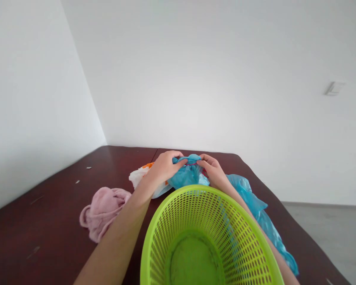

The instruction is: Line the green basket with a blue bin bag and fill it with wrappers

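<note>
Beyond the green plastic basket (192, 192), both hands grip a crumpled blue plastic bag (186, 176). My left hand (168, 163) pinches the left side of its gathered top between thumb and fingers. On the right side, my right hand (212, 168) is closed on the bag's edge, and a thin red strip runs along the top between the hands. The basket, with nothing in it, stands between my forearms, its near end cut off by the frame. Behind my left wrist lies a white and orange plastic bag (137, 176), partly hidden.
A pink cloth (106, 211) lies bunched to the left of my left forearm. Another blue plastic bag (265, 217) stretches along the right of the dark red table (56, 221). White walls border the table behind and left. Small scraps dot its left part.
</note>
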The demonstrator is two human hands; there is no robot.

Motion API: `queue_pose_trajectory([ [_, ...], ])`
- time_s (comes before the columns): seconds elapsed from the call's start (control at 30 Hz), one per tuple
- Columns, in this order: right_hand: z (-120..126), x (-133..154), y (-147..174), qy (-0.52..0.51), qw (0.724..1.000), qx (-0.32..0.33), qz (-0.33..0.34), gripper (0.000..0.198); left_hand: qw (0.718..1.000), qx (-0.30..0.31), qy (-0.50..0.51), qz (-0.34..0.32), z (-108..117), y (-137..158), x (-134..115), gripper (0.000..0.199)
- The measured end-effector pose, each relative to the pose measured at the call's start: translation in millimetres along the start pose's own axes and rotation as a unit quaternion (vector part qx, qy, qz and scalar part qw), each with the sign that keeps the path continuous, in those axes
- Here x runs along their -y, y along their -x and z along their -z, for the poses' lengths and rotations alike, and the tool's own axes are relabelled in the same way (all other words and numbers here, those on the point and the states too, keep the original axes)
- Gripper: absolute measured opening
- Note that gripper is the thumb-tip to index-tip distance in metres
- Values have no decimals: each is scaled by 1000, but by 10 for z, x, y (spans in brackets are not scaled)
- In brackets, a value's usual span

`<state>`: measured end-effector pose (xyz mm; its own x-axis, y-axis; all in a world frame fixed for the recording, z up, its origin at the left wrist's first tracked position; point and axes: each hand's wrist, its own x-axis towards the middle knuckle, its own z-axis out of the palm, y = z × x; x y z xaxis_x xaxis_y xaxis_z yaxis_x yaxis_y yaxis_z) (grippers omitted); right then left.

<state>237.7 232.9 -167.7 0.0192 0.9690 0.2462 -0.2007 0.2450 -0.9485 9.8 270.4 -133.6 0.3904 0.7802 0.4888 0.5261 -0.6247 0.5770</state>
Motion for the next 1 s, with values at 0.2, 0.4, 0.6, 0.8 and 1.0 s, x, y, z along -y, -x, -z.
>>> queue_pose_trajectory([
  [0.2, -13, 30, 30, -67, 997, 29, -19, 41, 991, -70, -109, 43, 59, 9, 104, 18],
  [0.4, 8, 39, 12, -178, 982, 56, -25, 45, 981, -71, -162, 76, 25, 72, 76, 30],
  [0.6, 33, -39, -43, -123, 992, -4, -4, 52, 991, -18, -111, 79, 43, 44, 225, 16],
  [0.8, 14, -45, -31, -80, 997, -2, -18, 41, 997, -62, 26, 37, 157, -27, 324, 37],
  [1.0, 54, 4, -6, -58, 998, -22, 5, 42, 991, -74, 107, 30, 152, -65, 224, 39],
])
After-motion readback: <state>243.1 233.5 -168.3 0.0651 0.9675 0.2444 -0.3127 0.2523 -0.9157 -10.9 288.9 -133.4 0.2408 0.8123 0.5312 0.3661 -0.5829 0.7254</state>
